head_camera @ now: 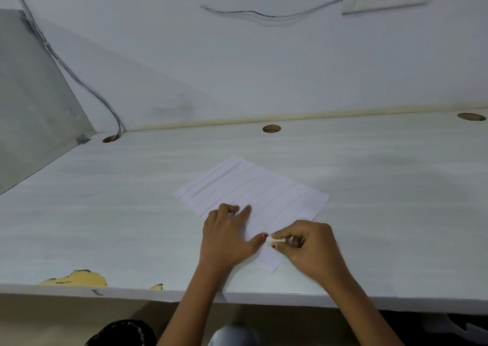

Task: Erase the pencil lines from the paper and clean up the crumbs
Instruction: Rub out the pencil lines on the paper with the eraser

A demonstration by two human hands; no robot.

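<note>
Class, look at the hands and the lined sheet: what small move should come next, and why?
Probably rub the small white eraser, pinched in the right hand, along the nearest pencil line, since the left hand already pins the white paper sheet flat and several lines remain.

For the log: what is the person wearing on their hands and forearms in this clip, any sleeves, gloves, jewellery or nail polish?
Both forearms are bare up to the frame's bottom edge: no sleeves, no gloves. No rings, bracelet or watch show on the left hand or the right hand. Red nail polish shows on the left thumb and on one nail of the right hand's fingers.
</note>
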